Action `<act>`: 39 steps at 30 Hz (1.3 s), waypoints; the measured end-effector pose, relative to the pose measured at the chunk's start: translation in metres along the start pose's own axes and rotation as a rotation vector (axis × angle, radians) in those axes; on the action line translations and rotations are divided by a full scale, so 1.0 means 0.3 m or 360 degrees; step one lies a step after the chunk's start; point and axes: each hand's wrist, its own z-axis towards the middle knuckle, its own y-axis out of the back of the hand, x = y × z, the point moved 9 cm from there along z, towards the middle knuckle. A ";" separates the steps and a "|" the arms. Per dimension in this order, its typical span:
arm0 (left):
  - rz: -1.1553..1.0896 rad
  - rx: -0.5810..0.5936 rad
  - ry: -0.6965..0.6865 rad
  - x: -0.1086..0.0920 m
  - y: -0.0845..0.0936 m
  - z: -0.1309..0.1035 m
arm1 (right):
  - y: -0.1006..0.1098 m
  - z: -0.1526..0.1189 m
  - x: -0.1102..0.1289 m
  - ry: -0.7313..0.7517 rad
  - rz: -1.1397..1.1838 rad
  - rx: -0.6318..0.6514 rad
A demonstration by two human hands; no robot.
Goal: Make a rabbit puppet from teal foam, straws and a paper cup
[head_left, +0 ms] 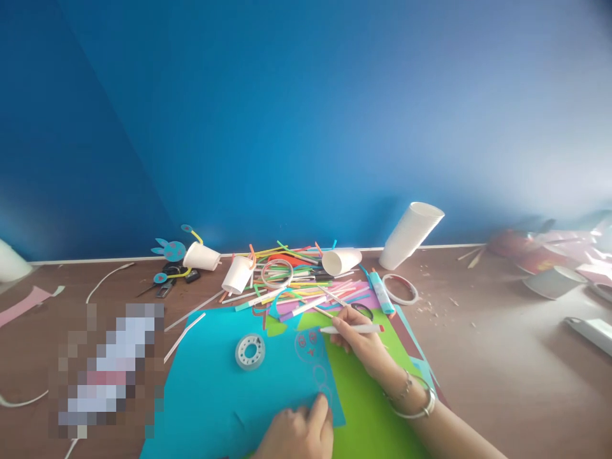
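Observation:
My right hand (359, 339) holds a white pen (351, 329) level, its tip pointing left just past the edge of a blue paper sheet (210, 389). Small circles are drawn on that sheet near its right edge. My left hand (297, 433) presses flat on the sheet's near right corner, fingers curled. A clear tape roll (250, 351) lies on the blue sheet. A green sheet (368, 408) lies under my right wrist, which wears bracelets.
Beyond the sheets lies a heap of coloured straws (296, 280), tipped white paper cups (238, 275), a stack of cups (409, 235), a glue stick (382, 292), a tape ring (400, 289) and scissors (165, 284). A blue wall stands behind. A blurred patch covers the left.

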 end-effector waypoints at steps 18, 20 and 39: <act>0.0069 0.0235 0.0028 0.070 0.041 0.031 | -0.064 0.000 -0.047 0.0048 -0.0404 0.0009; 0.0104 0.0151 0.0012 0.070 0.026 0.030 | -0.067 -0.001 -0.053 -0.0006 -0.0427 0.0015; 0.0173 0.0010 -0.0002 0.061 0.019 0.031 | -0.073 -0.021 -0.033 0.0010 -0.0615 0.0019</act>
